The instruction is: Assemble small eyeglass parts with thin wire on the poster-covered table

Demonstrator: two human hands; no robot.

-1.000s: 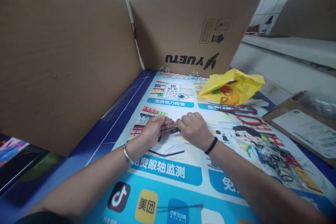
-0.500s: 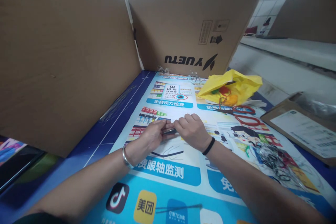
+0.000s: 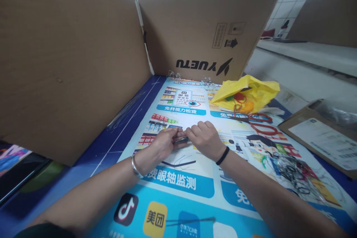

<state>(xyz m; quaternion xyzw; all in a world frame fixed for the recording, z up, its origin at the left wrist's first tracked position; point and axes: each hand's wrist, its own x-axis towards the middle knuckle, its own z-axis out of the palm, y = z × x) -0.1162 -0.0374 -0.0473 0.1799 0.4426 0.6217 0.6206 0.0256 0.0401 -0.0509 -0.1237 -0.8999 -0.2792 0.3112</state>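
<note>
1. Nearest us, a dark sleeve [image 3: 46, 230] is cut off by the bottom edge; a black-edged device [image 3: 21, 176] is cropped at left, its kind uncertain.
2. We record thin dark strips [image 3: 192, 221] on the printed sheet [image 3: 178, 197] covering the tabletop [image 3: 104, 148]; their material is unclear.
3. Further strips [image 3: 180, 164] lie just nearer than the hands.
4. We find the left hand [image 3: 163, 143] with its fingers pinching a dark slim object [image 3: 181, 140] over the sheet; most of the object is covered, and we cannot identify it.
5. The right hand [image 3: 205, 139] meets it, fingers curled closed at the object's end; whatever they pinch is hidden from us.
6. At right, we cannot separate the pieces in a tangle [image 3: 297, 174] of dark and clear loops.
7. Beyond it, a cardboard box [image 3: 329, 143] is cropped by the frame.
8. Red-handled scissors [image 3: 249, 118] lie beside a yellow bag [image 3: 256, 91], whose contents show only in part.
9. Small clear items [image 3: 206, 80] by the rear cardboard panel [image 3: 195, 33] are too small to tell.
</note>
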